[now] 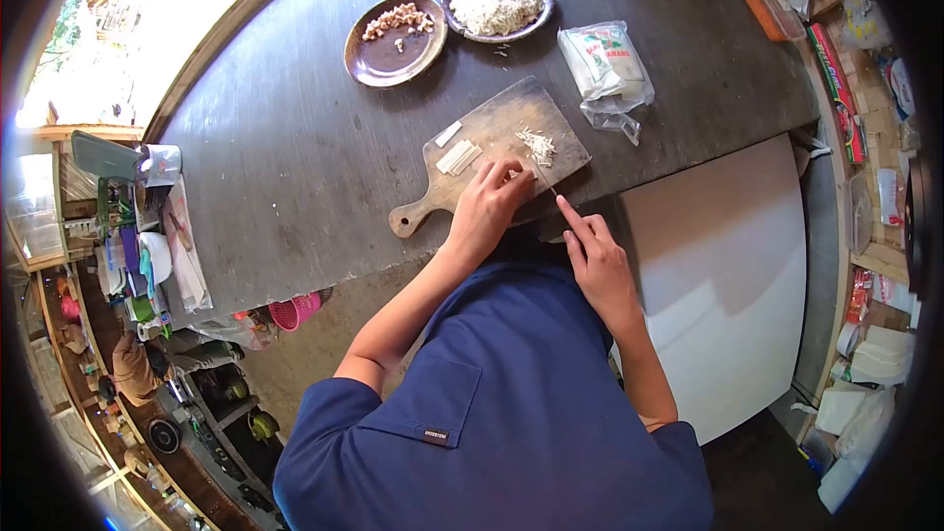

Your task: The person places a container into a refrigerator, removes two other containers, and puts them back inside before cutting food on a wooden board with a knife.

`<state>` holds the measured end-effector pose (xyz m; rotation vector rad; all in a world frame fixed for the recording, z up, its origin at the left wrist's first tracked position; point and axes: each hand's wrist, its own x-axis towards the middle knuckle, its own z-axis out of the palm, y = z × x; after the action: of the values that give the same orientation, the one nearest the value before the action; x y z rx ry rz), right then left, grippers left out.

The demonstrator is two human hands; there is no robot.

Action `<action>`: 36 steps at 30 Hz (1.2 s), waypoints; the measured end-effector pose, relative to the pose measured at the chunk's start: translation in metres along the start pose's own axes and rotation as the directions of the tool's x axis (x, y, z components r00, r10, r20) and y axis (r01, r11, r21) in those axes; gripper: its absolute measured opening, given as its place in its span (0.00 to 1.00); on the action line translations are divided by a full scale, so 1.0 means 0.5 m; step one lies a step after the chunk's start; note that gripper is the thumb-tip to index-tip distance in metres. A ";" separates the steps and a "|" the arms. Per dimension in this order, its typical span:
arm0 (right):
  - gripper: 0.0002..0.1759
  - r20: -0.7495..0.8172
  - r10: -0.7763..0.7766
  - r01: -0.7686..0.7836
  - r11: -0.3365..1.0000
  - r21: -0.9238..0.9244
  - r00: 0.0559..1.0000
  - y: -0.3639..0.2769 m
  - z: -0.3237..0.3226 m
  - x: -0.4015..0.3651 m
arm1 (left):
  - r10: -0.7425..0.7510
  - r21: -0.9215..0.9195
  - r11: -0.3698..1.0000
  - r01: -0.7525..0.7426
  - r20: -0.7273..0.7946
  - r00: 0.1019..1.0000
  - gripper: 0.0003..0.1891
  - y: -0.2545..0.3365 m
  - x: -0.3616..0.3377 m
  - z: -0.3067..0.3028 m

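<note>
A wooden cutting board (501, 123) with a round-ended handle lies at a slant on the dark table. My right hand (600, 265) holds a knife (547, 179) by its handle, the thin blade over the board's near edge. My left hand (486, 199) rests on the board beside the blade, fingers curled down on something I cannot make out. Left of my fingers are pale strips (459, 157) and one separate white piece (448, 134). A small heap of thin white slivers (537, 146) lies near the board's right side.
Behind the board stand a brown plate of small brownish pieces (396, 71) and a bowl heaped with white shreds (499, 0). A clear plastic package (607, 64) lies to the right. Utensils in holders (160, 165) stand at the left, a white surface (718, 285) at the right.
</note>
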<state>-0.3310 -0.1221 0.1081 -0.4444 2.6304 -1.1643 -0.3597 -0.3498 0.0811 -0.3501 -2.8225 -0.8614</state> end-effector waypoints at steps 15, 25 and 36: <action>0.39 0.080 0.033 -0.009 0.958 -0.288 0.996 -0.013 -0.005 -0.023 | 0.106 0.107 0.988 -0.107 0.017 0.994 0.25 0.001 -0.020 0.022; 0.40 0.095 0.074 -0.035 0.932 -0.362 0.993 -0.022 0.014 -0.010 | 0.131 0.119 0.985 -0.128 -0.022 0.991 0.32 0.006 -0.044 0.040; 0.39 0.115 0.061 -0.018 0.940 -0.342 0.991 -0.028 -0.003 0.001 | 0.189 0.248 0.953 -0.174 -0.038 0.981 0.35 -0.004 -0.051 0.051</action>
<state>-0.3293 -0.1301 0.1196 -0.5036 2.7186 -0.6431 -0.3380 -0.3413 0.0534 -0.5265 -2.7426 -0.4733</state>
